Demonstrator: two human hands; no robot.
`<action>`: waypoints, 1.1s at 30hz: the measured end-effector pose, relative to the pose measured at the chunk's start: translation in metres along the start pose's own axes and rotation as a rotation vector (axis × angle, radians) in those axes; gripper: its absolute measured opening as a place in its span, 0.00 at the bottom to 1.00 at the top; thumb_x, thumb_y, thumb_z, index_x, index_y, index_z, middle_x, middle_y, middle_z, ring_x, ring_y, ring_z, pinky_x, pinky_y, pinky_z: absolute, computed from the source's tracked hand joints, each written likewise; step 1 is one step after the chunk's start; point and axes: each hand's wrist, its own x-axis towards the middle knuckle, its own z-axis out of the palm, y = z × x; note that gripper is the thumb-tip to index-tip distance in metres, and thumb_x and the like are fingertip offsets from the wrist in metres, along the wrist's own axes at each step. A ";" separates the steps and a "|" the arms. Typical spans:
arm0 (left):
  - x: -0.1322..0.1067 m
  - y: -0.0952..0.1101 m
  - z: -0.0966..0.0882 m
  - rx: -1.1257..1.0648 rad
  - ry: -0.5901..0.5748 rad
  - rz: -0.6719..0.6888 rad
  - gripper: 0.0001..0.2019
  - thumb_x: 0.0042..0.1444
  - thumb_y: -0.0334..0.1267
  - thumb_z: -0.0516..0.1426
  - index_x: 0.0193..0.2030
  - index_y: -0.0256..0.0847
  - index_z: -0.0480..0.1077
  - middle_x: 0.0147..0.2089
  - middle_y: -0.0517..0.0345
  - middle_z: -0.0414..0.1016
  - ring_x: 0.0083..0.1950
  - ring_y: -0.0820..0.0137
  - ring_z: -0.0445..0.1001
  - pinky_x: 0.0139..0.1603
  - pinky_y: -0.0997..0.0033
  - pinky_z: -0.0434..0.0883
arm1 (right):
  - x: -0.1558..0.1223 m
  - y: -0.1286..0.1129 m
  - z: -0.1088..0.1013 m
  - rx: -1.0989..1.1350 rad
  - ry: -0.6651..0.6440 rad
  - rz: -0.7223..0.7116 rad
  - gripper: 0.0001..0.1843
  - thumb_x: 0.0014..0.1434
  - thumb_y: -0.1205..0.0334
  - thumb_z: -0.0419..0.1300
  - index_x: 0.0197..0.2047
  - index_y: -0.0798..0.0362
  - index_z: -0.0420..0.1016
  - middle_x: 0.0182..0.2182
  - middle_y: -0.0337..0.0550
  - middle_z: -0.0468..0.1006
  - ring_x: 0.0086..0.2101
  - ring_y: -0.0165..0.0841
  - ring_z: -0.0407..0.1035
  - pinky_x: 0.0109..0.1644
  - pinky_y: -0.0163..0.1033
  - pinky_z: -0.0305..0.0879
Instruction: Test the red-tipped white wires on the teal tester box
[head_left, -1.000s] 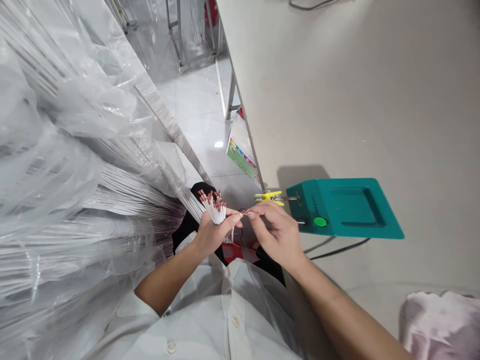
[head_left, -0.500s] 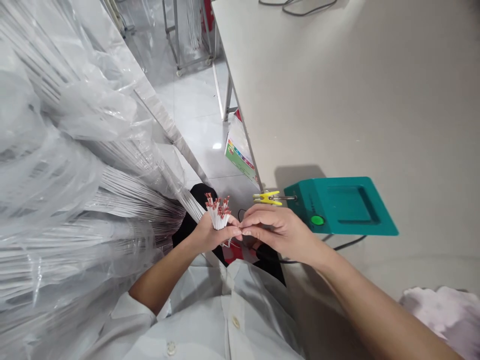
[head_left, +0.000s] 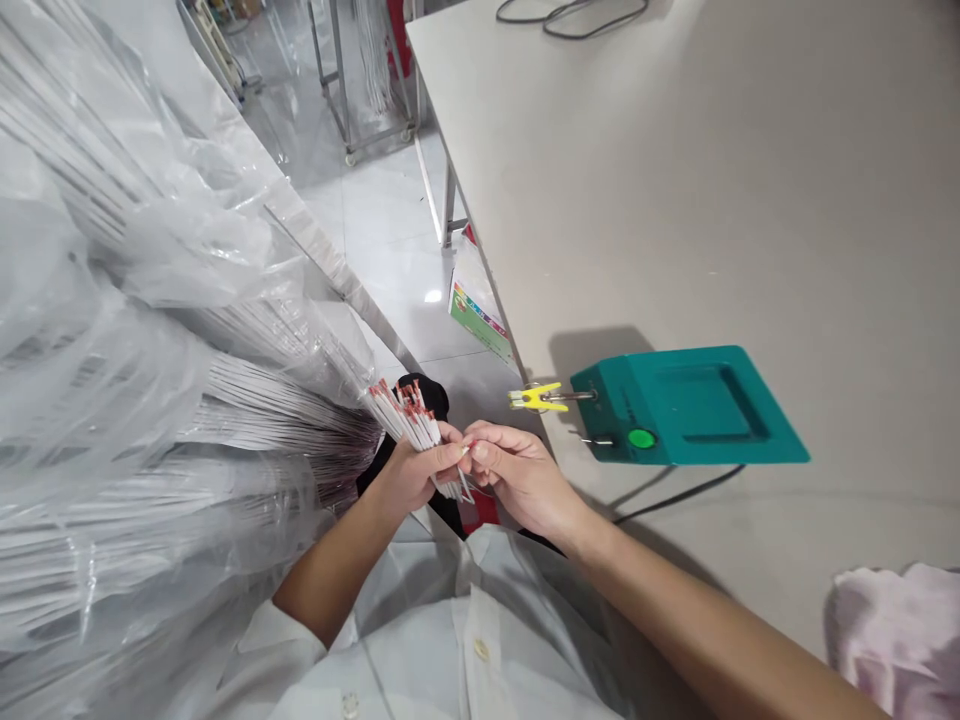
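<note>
My left hand (head_left: 411, 478) is closed round a bundle of thin white wires (head_left: 409, 415) with bare copper-red ends fanning up and to the left. More of their white lengths poke out below the fist. Against its thumb and fingertips, my right hand (head_left: 517, 465) is closed in a pinch. A tiny white and reddish wire end (head_left: 469, 447) shows between the fingertips; the rest is hidden. Just right of the hands, a teal device (head_left: 675, 405) with a green button (head_left: 642, 439) sits near the table edge. A yellow clip (head_left: 540, 397) is on a metal rod at its left end.
Long white wires in clear plastic wrap (head_left: 112, 380) fill the left side, close to my left arm. The pale table (head_left: 712, 200) lies to the right, with a pinkish cloth (head_left: 900, 630) and a black cable (head_left: 570, 20). A printed box (head_left: 480, 315) stands beneath its edge.
My right hand has moved left and closed against my left fingertips. The wire bundle has tipped over to the left. A short metal pin on the teal device is now uncovered.
</note>
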 end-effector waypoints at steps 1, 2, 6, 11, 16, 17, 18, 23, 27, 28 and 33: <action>0.001 -0.002 0.000 0.001 0.003 -0.004 0.17 0.40 0.49 0.62 0.24 0.36 0.67 0.20 0.62 0.65 0.19 0.80 0.57 0.23 0.74 0.59 | 0.000 0.001 0.000 -0.006 0.010 -0.014 0.12 0.48 0.53 0.64 0.26 0.53 0.75 0.21 0.36 0.71 0.19 0.23 0.58 0.21 0.32 0.57; 0.001 -0.003 0.001 0.005 0.002 -0.004 0.16 0.41 0.48 0.62 0.24 0.36 0.67 0.20 0.62 0.66 0.19 0.80 0.57 0.22 0.75 0.58 | 0.000 0.001 0.000 -0.018 0.023 -0.034 0.11 0.48 0.53 0.64 0.26 0.53 0.75 0.21 0.36 0.71 0.19 0.23 0.58 0.22 0.32 0.57; 0.001 -0.003 0.002 0.069 0.034 0.049 0.12 0.45 0.44 0.60 0.26 0.35 0.70 0.24 0.59 0.70 0.20 0.79 0.59 0.21 0.75 0.55 | 0.001 -0.003 -0.005 -0.220 0.115 -0.185 0.07 0.52 0.58 0.61 0.27 0.51 0.74 0.24 0.37 0.71 0.24 0.26 0.64 0.26 0.34 0.61; -0.006 0.006 0.011 0.460 0.139 0.073 0.09 0.49 0.41 0.57 0.28 0.37 0.73 0.17 0.63 0.64 0.20 0.76 0.61 0.23 0.74 0.57 | -0.002 -0.011 -0.015 -0.881 0.176 -0.579 0.06 0.56 0.65 0.56 0.31 0.51 0.74 0.28 0.43 0.74 0.30 0.32 0.67 0.34 0.38 0.64; -0.009 0.011 0.025 0.635 0.205 0.074 0.06 0.49 0.36 0.55 0.25 0.37 0.71 0.16 0.65 0.64 0.20 0.76 0.63 0.26 0.75 0.62 | -0.006 -0.014 -0.025 -1.544 0.133 -0.903 0.08 0.55 0.68 0.53 0.34 0.52 0.74 0.31 0.46 0.75 0.34 0.35 0.67 0.38 0.40 0.62; -0.009 0.009 0.027 0.631 0.217 0.067 0.06 0.49 0.36 0.55 0.26 0.37 0.71 0.15 0.65 0.64 0.20 0.76 0.63 0.26 0.75 0.62 | -0.006 -0.015 -0.028 -1.627 0.105 -0.949 0.09 0.55 0.69 0.52 0.34 0.52 0.74 0.31 0.46 0.75 0.34 0.36 0.67 0.38 0.40 0.62; -0.009 0.008 0.027 0.623 0.223 0.059 0.06 0.49 0.36 0.55 0.26 0.37 0.71 0.15 0.65 0.64 0.19 0.77 0.63 0.25 0.76 0.61 | -0.007 -0.017 -0.030 -1.684 0.069 -0.993 0.09 0.55 0.70 0.52 0.34 0.53 0.74 0.31 0.46 0.75 0.35 0.36 0.67 0.39 0.40 0.62; -0.006 0.000 0.024 0.534 0.232 0.089 0.08 0.51 0.39 0.55 0.29 0.36 0.72 0.16 0.65 0.64 0.20 0.77 0.63 0.25 0.75 0.62 | -0.017 -0.026 -0.040 -1.675 -0.023 -0.925 0.09 0.54 0.72 0.52 0.33 0.55 0.72 0.30 0.45 0.74 0.34 0.35 0.67 0.38 0.39 0.63; -0.005 0.004 0.025 0.557 0.203 0.112 0.09 0.51 0.39 0.56 0.31 0.36 0.72 0.16 0.65 0.64 0.19 0.77 0.62 0.25 0.76 0.62 | -0.022 -0.028 -0.038 -1.375 0.138 -0.706 0.08 0.58 0.68 0.51 0.37 0.54 0.71 0.33 0.46 0.74 0.34 0.32 0.69 0.37 0.36 0.65; -0.005 0.005 0.026 0.576 0.187 0.114 0.08 0.51 0.39 0.56 0.30 0.36 0.72 0.16 0.65 0.64 0.19 0.77 0.62 0.25 0.76 0.62 | -0.022 -0.028 -0.037 -1.322 0.148 -0.678 0.08 0.59 0.66 0.51 0.39 0.54 0.71 0.35 0.46 0.74 0.35 0.32 0.69 0.37 0.35 0.66; -0.005 0.008 0.032 0.615 0.112 0.067 0.07 0.49 0.36 0.56 0.27 0.35 0.72 0.16 0.64 0.64 0.20 0.77 0.63 0.24 0.76 0.61 | -0.016 -0.027 -0.033 -1.395 0.107 -0.819 0.09 0.58 0.67 0.51 0.35 0.54 0.73 0.31 0.44 0.76 0.33 0.31 0.70 0.36 0.34 0.64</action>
